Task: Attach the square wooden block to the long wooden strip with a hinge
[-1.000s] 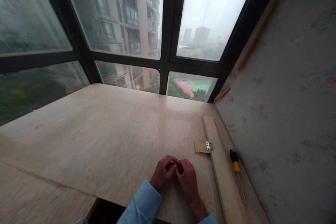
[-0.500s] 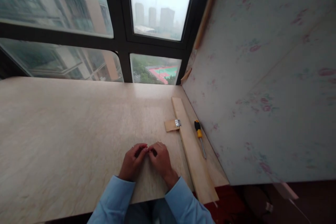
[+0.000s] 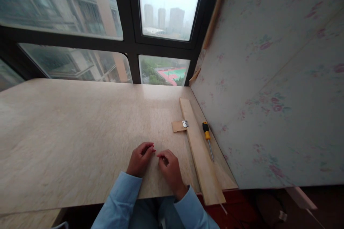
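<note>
My left hand [image 3: 140, 159] is just above the pale stone surface, thumb and index finger pinched together; whatever is between them is too small to make out. A short gap separates it from my right hand [image 3: 171, 170], whose fingers are curled into a pinch with any content hidden. To the right of both hands lies a long wooden board [image 3: 201, 157]. A small metal hinge [image 3: 185, 124] sits at the board's left edge, partly over a small thin piece of wood [image 3: 178, 126]. Beyond the board rests a screwdriver [image 3: 206, 134] with a black and yellow handle.
The stone sill [image 3: 80, 132] stretches left and back to dark window frames [image 3: 161, 45]. A flower-patterned wall [image 3: 268, 78] bounds the right side. The board's near end juts past the sill's front edge, above a dark red area [image 3: 239, 200].
My hands have come apart: their fingertips met before, and now a gap lies between them. The right hand has moved right and nearer to me. The whole view has shifted slightly.
</note>
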Demonstrator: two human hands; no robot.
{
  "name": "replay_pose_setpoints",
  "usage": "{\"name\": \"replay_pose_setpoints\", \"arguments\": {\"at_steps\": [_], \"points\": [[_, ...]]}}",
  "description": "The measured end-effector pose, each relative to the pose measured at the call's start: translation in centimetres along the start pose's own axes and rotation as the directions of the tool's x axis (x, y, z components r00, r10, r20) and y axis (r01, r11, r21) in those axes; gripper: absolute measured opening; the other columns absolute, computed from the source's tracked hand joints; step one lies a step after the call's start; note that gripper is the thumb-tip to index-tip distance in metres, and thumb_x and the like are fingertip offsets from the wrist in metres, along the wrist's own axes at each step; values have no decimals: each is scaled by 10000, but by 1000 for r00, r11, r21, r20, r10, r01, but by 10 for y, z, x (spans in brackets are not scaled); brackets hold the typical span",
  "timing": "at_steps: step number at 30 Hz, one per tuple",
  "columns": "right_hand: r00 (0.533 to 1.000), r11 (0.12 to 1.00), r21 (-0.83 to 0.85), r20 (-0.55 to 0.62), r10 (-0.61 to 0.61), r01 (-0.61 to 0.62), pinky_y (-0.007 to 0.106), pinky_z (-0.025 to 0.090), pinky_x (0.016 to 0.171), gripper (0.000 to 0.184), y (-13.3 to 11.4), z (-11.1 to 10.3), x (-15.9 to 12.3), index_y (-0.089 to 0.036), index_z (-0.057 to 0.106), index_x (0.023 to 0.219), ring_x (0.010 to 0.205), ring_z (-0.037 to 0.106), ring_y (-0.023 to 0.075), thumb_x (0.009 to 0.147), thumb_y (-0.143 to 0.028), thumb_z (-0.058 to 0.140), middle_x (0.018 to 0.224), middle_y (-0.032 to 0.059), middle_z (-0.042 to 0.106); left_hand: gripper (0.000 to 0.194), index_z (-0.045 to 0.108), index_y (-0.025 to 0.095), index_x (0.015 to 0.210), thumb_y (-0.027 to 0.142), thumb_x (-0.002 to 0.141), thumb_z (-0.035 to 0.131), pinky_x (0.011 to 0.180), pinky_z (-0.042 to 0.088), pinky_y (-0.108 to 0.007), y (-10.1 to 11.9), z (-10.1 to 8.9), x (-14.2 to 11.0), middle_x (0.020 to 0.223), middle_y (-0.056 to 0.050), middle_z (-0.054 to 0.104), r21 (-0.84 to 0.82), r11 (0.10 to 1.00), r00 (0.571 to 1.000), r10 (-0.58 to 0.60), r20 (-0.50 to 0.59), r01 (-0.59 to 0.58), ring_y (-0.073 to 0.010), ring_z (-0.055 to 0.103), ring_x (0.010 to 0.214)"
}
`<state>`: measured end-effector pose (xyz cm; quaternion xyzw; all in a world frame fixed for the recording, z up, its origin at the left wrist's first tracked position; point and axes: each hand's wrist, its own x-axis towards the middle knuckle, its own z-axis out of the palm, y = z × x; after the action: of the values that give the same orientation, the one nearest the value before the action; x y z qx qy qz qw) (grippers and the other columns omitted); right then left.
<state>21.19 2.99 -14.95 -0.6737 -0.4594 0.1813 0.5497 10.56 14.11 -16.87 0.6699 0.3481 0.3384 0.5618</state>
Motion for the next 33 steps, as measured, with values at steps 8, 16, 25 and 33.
{"name": "replay_pose_setpoints", "arguments": {"at_steps": [8,16,25,33], "points": [[999,999,13,15,38,-38,291,493,794,144,-35,-83,-23,-211,659,899,872,629,173,838,-189,531,904,42,677,265,664,163,940,390,808,630,747,555,-344,-7,0,1,897,-83,710,0,1000,1000,16,6,-16,-231,696,819],[993,889,-453,-113,15,-65,500,410,1017,472,43,-147,76,-153,562,1161,1166,543,306,728,-339,591,1210,160,598,260,678,163,922,389,803,634,724,557,-340,-7,-1,2,890,-88,714,38,997,998,62,4,-62,-236,691,828],[999,747,-664,-1,52,-39,472,326,1105,754,89,-130,110,-112,419,1336,1333,395,341,690,-411,670,1380,202,469,241,658,162,925,367,801,635,707,559,-334,-6,0,2,878,-80,708,-33,999,999,36,9,-36,-226,708,768],[996,808,-586,-84,11,-58,501,382,1046,621,85,-127,105,-104,494,1238,1221,504,345,678,-341,620,1256,200,570,227,657,162,914,361,811,618,710,558,-336,-6,0,2,883,-83,702,-24,999,999,47,16,-47,-221,703,769]]}}
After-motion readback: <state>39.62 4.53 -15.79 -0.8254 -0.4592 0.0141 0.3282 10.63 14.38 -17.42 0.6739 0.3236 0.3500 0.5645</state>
